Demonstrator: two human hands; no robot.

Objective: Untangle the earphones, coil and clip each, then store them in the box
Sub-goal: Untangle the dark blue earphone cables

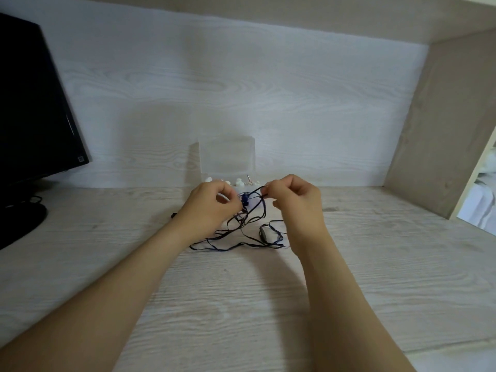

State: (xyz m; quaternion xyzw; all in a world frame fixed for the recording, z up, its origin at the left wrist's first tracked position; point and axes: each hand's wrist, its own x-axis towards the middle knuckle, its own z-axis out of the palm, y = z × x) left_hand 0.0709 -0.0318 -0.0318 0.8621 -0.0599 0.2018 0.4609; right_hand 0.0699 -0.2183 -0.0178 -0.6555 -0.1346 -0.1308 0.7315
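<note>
While a monitor (32, 103) stands far left, our left hand (212, 208) pinches the earphones (244, 201) over the desk (241, 304); their tangle droops onto it before the open clear box (226, 157), and our right hand (294, 202) pinches another strand.

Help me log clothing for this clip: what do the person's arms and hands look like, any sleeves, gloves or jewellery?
The left forearm and right forearm are bare to the frame's edge: no sleeves in view. The left hand and right hand wear no gloves. No watch or bracelet shows on either wrist, and no ring is visible.
</note>
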